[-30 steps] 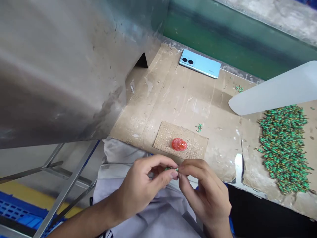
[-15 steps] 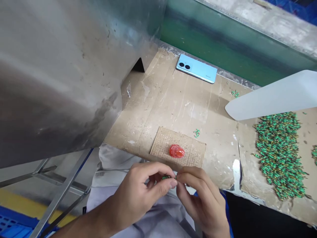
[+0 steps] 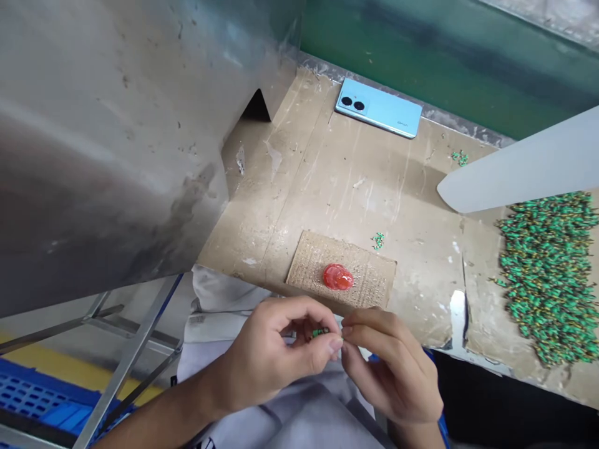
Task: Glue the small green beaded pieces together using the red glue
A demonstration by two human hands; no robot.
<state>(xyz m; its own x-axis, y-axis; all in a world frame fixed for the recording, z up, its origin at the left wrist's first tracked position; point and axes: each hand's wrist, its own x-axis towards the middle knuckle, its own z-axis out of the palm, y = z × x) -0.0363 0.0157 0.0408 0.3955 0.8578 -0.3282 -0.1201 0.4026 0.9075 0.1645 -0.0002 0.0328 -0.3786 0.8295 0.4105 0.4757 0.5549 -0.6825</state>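
Cardboard bench beside steel hood, green wall behind; fingers pinch green part.

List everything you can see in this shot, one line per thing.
metal housing: one, grey, left, overhanging the bench
bench: one, tan cardboard top, centre
phone: one, light blue, face down at the bench's far edge
plastic sheet: one, white, right, above the pile
pile of green parts: one, green, right side of the bench
stray green parts: two small clusters, green, mid-bench and right of the phone
perforated pad: one, tan, near edge
red disc: one, translucent red, on the pad
crate: one, blue, bottom left
small green part: one, green, at the fingertips
left hand: pinching the part
right hand: pinching its other end
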